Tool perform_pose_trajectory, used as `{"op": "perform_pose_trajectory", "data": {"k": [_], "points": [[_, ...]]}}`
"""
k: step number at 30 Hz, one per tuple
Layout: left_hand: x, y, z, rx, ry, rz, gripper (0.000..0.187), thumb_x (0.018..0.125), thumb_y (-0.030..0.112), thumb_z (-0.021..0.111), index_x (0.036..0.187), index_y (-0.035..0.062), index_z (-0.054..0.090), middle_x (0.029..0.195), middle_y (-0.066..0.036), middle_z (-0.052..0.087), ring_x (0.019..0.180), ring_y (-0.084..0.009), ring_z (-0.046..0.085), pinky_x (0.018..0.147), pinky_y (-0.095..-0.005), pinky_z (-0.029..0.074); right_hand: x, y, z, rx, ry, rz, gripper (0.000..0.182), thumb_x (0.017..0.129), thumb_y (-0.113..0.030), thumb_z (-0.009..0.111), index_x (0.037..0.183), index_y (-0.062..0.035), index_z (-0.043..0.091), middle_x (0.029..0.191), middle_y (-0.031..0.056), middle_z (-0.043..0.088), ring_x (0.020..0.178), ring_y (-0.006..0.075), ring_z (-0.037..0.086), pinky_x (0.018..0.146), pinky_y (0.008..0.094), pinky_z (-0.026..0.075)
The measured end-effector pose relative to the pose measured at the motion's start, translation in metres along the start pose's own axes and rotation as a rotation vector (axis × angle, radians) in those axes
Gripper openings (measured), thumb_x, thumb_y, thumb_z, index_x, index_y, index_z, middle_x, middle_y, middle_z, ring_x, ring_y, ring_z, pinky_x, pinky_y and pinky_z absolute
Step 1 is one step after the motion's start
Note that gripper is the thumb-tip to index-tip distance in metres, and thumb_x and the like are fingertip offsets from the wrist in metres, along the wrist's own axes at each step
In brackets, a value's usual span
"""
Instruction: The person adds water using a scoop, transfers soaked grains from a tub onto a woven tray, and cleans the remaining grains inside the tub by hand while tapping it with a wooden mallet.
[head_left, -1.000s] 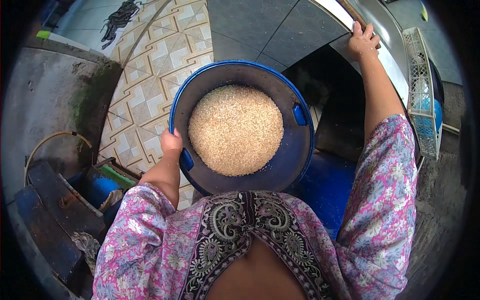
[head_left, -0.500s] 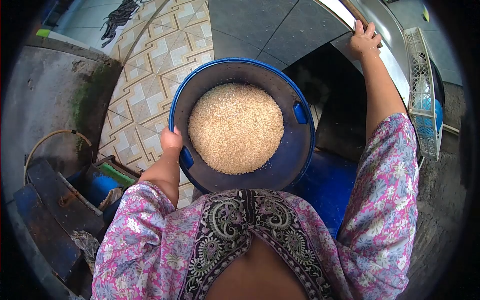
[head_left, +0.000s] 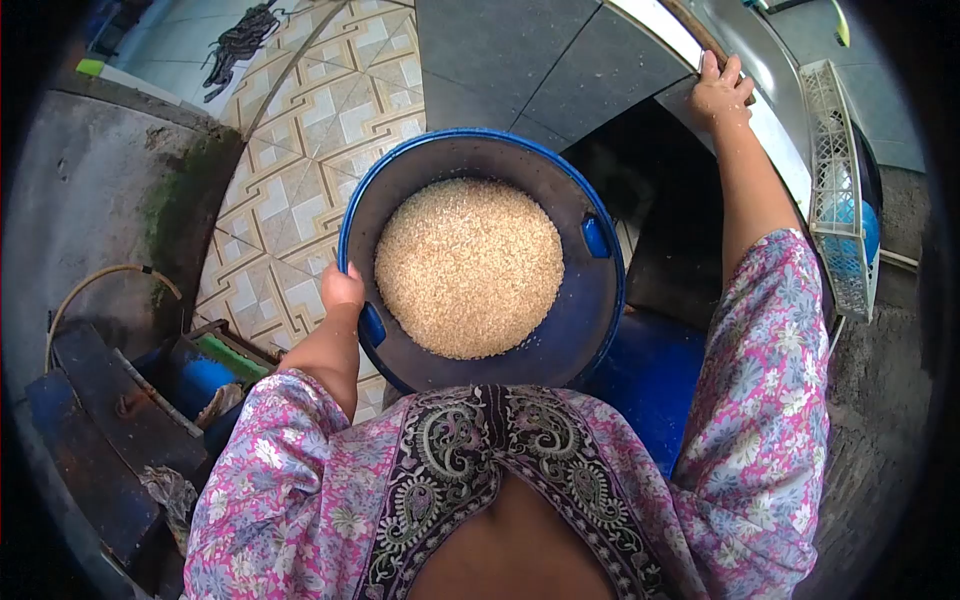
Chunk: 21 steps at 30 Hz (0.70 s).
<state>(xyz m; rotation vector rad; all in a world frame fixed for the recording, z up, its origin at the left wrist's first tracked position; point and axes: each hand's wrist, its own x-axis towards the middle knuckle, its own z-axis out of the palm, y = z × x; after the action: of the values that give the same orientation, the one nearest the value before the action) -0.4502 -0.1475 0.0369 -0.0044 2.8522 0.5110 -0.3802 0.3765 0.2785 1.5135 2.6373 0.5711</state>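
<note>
A wide blue tub (head_left: 455, 372) stands close in front of my body, holding a mound of pale grain that looks like rice (head_left: 470, 265). My left hand (head_left: 343, 288) grips the tub's left rim, thumb over the edge, beside a handle slot. At the upper right, my right hand (head_left: 722, 92) rests on a brown, wood-like edge (head_left: 690, 25) bordering a white and metal surface. Its fingers are spread over that edge, and no loose thing shows in it. A few pale grains appear to stick to this hand.
A white plastic basket (head_left: 838, 180) stands at the right. Grey tiles (head_left: 500, 60) and a patterned tile floor (head_left: 290, 200) lie ahead. Another blue container (head_left: 650, 380) is under my right arm. Dark metal parts (head_left: 110, 430) and a curved hose (head_left: 85, 285) are at the left.
The tub and my right hand sit slightly lower in view, and the surroundings have shifted a little left. My left hand keeps its hold on the rim.
</note>
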Motion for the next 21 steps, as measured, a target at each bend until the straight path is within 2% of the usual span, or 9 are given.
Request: {"op": "perform_pose_trajectory", "data": {"k": [3, 5, 7, 10, 12, 13, 17, 20, 21], "points": [[-0.001, 0.000, -0.002, -0.033, 0.000, 0.008, 0.025, 0.078, 0.024, 0.052, 0.084, 0.0001, 0.056, 0.082, -0.022, 0.057, 0.077, -0.0385, 0.056, 0.068, -0.0425, 0.044, 0.000, 0.002, -0.002, 0.023, -0.022, -0.019, 0.047, 0.086, -0.015, 0.027, 0.131, -0.0272, 0.022, 0.141, 0.0083, 0.002, 0.126, 0.0386, 0.009, 0.095, 0.0517, 0.026], [0.001, 0.001, -0.001, -0.008, -0.092, -0.050, 0.027, 0.078, 0.025, 0.052, 0.089, 0.0006, 0.054, 0.091, -0.021, 0.055, 0.086, -0.0370, 0.054, 0.074, -0.0420, 0.043, -0.003, 0.001, -0.008, -0.047, -0.036, -0.014, 0.047, 0.086, -0.016, 0.027, 0.132, -0.0261, 0.021, 0.141, 0.0092, 0.002, 0.126, 0.0395, 0.009, 0.096, 0.0531, 0.022], [0.002, 0.006, -0.003, -0.012, -0.018, -0.019, 0.027, 0.078, 0.025, 0.052, 0.091, 0.0012, 0.054, 0.092, -0.021, 0.055, 0.086, -0.0374, 0.054, 0.075, -0.0425, 0.043, -0.005, -0.002, -0.012, -0.159, 0.014, -0.041, 0.044, 0.086, -0.018, 0.029, 0.130, -0.0208, 0.026, 0.140, 0.0111, 0.012, 0.125, 0.0404, 0.015, 0.097, 0.0546, 0.018], [-0.003, 0.007, -0.008, -0.018, -0.092, -0.068, 0.027, 0.078, 0.025, 0.051, 0.091, 0.0012, 0.054, 0.092, -0.021, 0.055, 0.086, -0.0375, 0.054, 0.075, -0.0428, 0.043, 0.001, -0.027, -0.022, -0.264, 0.126, -0.074, 0.041, 0.086, -0.018, 0.032, 0.127, -0.0184, 0.031, 0.136, 0.0123, 0.022, 0.123, 0.0402, 0.021, 0.095, 0.0545, 0.021], [-0.002, 0.007, -0.010, -0.019, -0.094, -0.049, 0.026, 0.078, 0.025, 0.051, 0.090, 0.0010, 0.054, 0.091, -0.021, 0.055, 0.085, -0.0373, 0.054, 0.075, -0.0432, 0.043, 0.001, -0.055, -0.032, -0.028, 0.228, -0.358, 0.040, 0.085, -0.018, 0.034, 0.125, -0.0163, 0.033, 0.131, 0.0119, 0.030, 0.118, 0.0394, 0.028, 0.092, 0.0538, 0.027], [-0.002, 0.005, -0.009, -0.010, -0.093, -0.058, 0.026, 0.078, 0.025, 0.051, 0.090, 0.0010, 0.054, 0.091, -0.021, 0.055, 0.085, -0.0373, 0.054, 0.075, -0.0432, 0.043, 0.004, -0.070, -0.038, 0.079, 0.120, -0.442, 0.041, 0.085, -0.018, 0.036, 0.125, -0.0147, 0.032, 0.126, 0.0153, 0.035, 0.108, 0.0401, 0.040, 0.084, 0.0510, 0.037], [-0.002, 0.008, -0.008, 0.015, -0.062, -0.048, 0.025, 0.078, 0.024, 0.051, 0.087, 0.0009, 0.054, 0.089, -0.021, 0.055, 0.084, -0.0377, 0.054, 0.074, -0.0432, 0.043, 0.022, -0.122, -0.050, 0.050, -0.040, -0.211, 0.050, 0.083, -0.019, 0.043, 0.129, -0.0116, 0.026, 0.125, 0.0298, 0.031, 0.104, 0.0540, 0.038, 0.081, 0.0544, 0.040], [-0.004, 0.006, -0.004, 0.005, -0.055, -0.048, 0.023, 0.078, 0.024, 0.053, 0.086, 0.0022, 0.053, 0.085, -0.021, 0.056, 0.080, -0.0373, 0.055, 0.070, -0.0422, 0.044, 0.020, -0.130, -0.065, 0.361, -0.127, 0.045, 0.060, 0.085, -0.039, 0.019, 0.122, 0.0045, 0.034, 0.123, 0.0204, 0.040, 0.112, 0.0399, 0.038, 0.091, 0.0451, 0.031], [-0.004, 0.006, -0.005, -0.014, -0.051, -0.051, 0.023, 0.078, 0.024, 0.053, 0.086, 0.0020, 0.053, 0.084, -0.021, 0.056, 0.079, -0.0375, 0.055, 0.070, -0.0423, 0.044, 0.022, -0.129, -0.063, 0.352, -0.135, 0.042, 0.057, 0.085, -0.038, 0.021, 0.123, 0.0028, 0.033, 0.123, 0.0204, 0.040, 0.112, 0.0396, 0.038, 0.091, 0.0450, 0.032]]}}
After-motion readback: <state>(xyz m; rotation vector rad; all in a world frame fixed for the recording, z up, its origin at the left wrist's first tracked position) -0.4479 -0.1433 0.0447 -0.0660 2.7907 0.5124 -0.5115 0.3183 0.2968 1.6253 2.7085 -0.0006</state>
